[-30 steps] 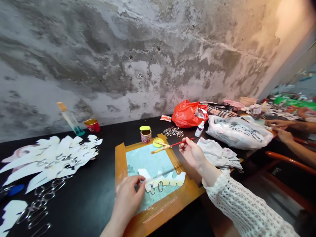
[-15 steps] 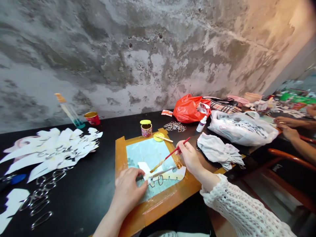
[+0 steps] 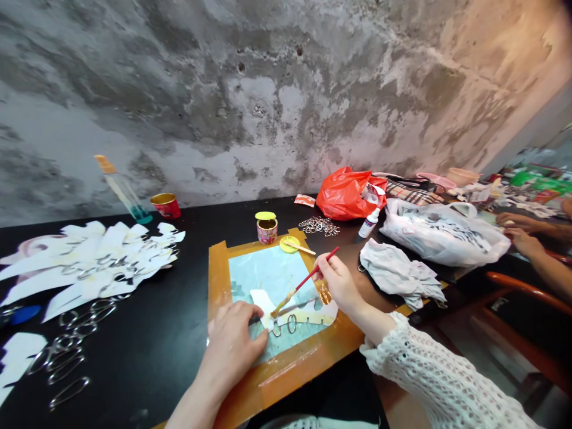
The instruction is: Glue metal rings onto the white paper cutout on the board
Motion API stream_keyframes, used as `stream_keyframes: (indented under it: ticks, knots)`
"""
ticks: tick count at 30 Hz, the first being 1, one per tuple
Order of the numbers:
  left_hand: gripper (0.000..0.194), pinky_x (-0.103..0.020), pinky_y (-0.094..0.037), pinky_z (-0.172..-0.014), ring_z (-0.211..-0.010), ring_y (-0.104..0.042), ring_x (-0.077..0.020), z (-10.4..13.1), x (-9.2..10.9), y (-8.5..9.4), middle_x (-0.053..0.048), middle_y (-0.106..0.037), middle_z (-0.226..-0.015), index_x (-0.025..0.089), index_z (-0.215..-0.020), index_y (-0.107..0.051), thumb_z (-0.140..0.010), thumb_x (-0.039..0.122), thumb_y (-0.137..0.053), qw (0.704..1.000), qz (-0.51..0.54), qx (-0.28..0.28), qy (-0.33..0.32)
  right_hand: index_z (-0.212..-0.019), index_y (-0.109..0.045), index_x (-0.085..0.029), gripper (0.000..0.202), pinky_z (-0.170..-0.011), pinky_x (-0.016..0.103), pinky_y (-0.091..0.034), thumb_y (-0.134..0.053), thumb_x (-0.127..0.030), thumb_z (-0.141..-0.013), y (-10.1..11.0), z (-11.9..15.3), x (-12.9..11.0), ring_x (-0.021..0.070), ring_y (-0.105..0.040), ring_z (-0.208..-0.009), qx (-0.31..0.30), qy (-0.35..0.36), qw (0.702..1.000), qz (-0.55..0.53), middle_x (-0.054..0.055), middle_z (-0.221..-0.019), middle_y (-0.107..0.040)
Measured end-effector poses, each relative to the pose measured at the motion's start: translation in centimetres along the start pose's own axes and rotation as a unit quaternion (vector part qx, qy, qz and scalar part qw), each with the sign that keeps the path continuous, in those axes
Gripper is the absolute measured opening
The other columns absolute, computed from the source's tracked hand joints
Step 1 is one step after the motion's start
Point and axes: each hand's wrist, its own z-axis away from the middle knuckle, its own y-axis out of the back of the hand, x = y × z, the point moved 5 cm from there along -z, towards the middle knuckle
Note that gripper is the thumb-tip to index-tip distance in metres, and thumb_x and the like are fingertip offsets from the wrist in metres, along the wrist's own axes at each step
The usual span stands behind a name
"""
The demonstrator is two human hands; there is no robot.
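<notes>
At lower centre, a red-handled bristle brush (image 3: 304, 283) is grasped by right fingers (image 3: 329, 269); whether left fingers (image 3: 250, 309) grasp cannot be told.

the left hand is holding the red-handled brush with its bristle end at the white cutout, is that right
Not the left hand: the head view shows the right hand holding the red-handled brush, its bristle end at the white cutout.

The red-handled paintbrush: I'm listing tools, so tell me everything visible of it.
The paintbrush has a slim red handle, its material unclear, and a yellowish lower section ending in tan bristles. The right hand holds it by the handle, slanting down to the left; the tip appears to touch the notched white cutout.
</notes>
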Motion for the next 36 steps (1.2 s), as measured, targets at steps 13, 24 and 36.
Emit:
stream_keyframes:
  ticks: [13, 24, 36]
  knots:
    - [0.019, -0.043, -0.035, -0.09, -0.106, -0.055, -0.0295, 0.1, -0.2, -0.1, -0.004, -0.068, -0.095, 0.025, -0.089, -0.068, -0.072, 0.031, -0.063, 1.0, 0.002, -0.008, -0.001, -0.079, -0.057, -0.022, 0.04, -0.07, 0.029, -0.044, -0.058, -0.061, -0.087, -0.1, 0.0, -0.1, 0.0168, -0.058, -0.066, -0.002, 0.009, 1.0, 0.017, -0.001, -0.063, -0.061]
    - [0.019, -0.041, -0.035, -0.089, -0.104, -0.055, -0.0283, 0.0, -0.2, -0.1, -0.004, -0.068, -0.096, 0.025, -0.09, -0.068, -0.073, 0.032, -0.063, 1.0, -0.002, -0.014, -0.001, -0.076, -0.058, -0.022, 0.039, -0.068, 0.03, -0.045, -0.063, -0.06, -0.083, -0.7, -0.6, -1.9, 0.0169, -0.057, -0.065, -0.003, 0.025, 1.0, -0.005, -0.001, -0.064, -0.06]
    - [0.019, -0.042, -0.036, -0.089, -0.104, -0.056, -0.0284, 0.0, -0.6, -0.3, -0.004, -0.068, -0.097, 0.026, -0.09, -0.068, -0.073, 0.031, -0.062, 1.0, 0.001, -0.019, 0.005, -0.08, -0.061, -0.022, 0.024, -0.064, 0.03, -0.047, -0.073, -0.043, -0.077, 1.1, -2.9, -2.6, 0.0176, -0.061, -0.07, 0.065, -0.08, 0.953, -0.286, 0.001, -0.071, -0.063]
